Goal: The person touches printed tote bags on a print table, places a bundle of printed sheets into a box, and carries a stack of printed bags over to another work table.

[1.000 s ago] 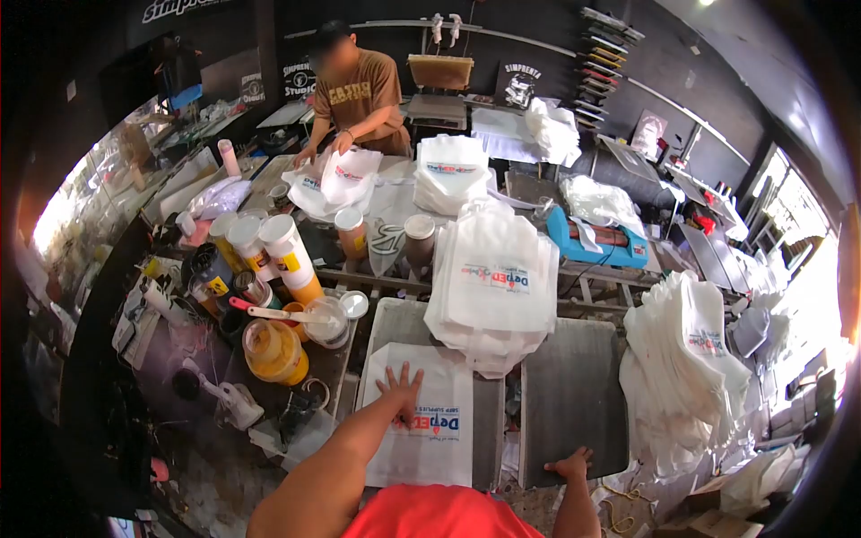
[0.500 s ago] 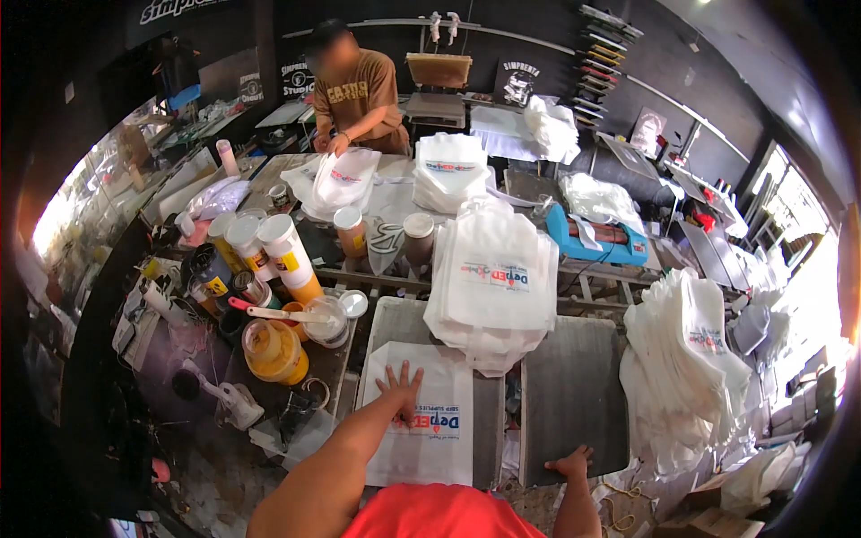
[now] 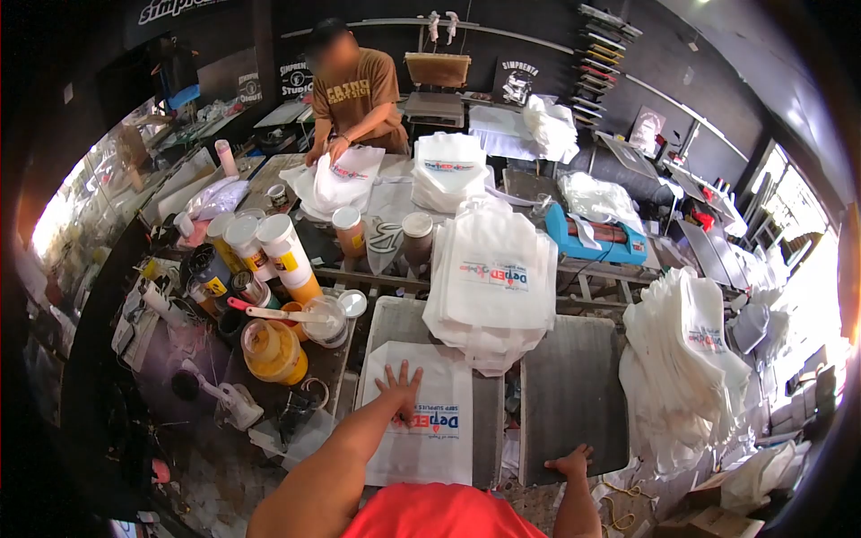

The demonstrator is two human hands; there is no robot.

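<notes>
Left hand [image 3: 401,386]: fingers spread, flat on one white printed bag [image 3: 381,448], which lies directly under it on the left board [image 3: 489,430]. Right hand [image 3: 570,461]: thumb and fingers apart, touching near edge of the right board [image 3: 574,386]. Boards: two. One bag stack [image 3: 491,300] ahead, between hands; one bag heap [image 3: 673,368] right of right hand; one yellow tub [image 3: 289,366] left of left hand.

We press our left hand [image 3: 401,392], fingers spread, on a printed white bag [image 3: 430,459] covering part of the left board [image 3: 488,430], and rest our right hand [image 3: 570,461] at the near edge of the right board [image 3: 569,386], while beyond lies a bag stack [image 3: 489,300] and a co-worker [image 3: 359,94] handles other bags [image 3: 345,184].
</notes>
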